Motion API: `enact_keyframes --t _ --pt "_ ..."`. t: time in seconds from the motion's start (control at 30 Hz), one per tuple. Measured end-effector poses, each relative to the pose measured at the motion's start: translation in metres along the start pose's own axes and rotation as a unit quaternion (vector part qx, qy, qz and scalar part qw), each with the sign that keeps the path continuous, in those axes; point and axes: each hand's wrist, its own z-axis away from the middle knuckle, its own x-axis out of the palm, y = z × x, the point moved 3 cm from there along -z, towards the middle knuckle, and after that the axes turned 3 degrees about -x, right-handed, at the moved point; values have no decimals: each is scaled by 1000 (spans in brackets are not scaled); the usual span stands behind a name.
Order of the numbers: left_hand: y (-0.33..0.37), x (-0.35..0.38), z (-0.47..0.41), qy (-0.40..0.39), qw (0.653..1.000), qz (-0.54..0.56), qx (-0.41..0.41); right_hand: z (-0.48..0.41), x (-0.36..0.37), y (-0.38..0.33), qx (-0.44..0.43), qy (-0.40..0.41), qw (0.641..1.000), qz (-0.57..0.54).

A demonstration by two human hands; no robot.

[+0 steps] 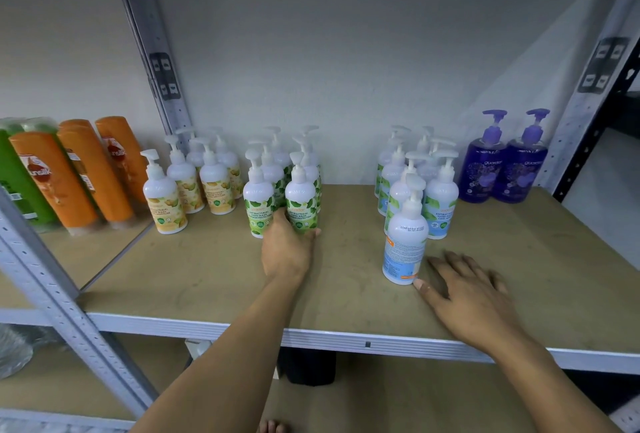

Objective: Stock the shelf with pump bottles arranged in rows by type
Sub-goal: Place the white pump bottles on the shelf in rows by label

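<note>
On the brown shelf board (pixel 214 276) stand white pump bottles in groups: yellow-labelled ones (pixel 164 195) at the left, green-labelled ones (pixel 258 200) in the middle, blue-labelled ones (pixel 440 200) to the right. My left hand (pixel 285 249) grips the base of the front green-labelled bottle (pixel 300 202). A blue-labelled bottle (pixel 405 242) stands in front of its group, its back label facing me. My right hand (pixel 464 287) lies flat on the board beside it, fingers spread, thumb touching the bottle's base.
Two purple pump bottles (pixel 505 165) stand at the far right by the grey upright (pixel 585 93). Orange shampoo bottles (pixel 83 172) and green ones fill the neighbouring shelf on the left. The metal front rail (pixel 367 342) runs below my arms.
</note>
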Motion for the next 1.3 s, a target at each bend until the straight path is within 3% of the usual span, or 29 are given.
enact_keyframes --t 0.17,0.3,0.4,0.5,0.7,1.1,1.3 --pt "-17 -31 3 43 997 -55 27 -1 1 1 -1 0 1000 -2" --pt "-33 -67 -20 106 994 -16 10 -1 2 1 -1 4 1000 -1" --pt "-46 -69 -37 25 999 0 -42 -2 2 1 0 1 1000 -2" --pt "-49 -60 -42 -46 998 31 -30 -2 2 1 1 2 1000 -2" --pt "-48 -56 -45 -18 1000 11 -11 -2 2 1 0 4 1000 -4" --pt "-46 -53 -42 -42 999 -1 5 -1 0 1 -4 7 1000 -11" --pt "-40 -55 -26 -24 1000 16 -12 -1 -3 3 -4 26 997 -68"
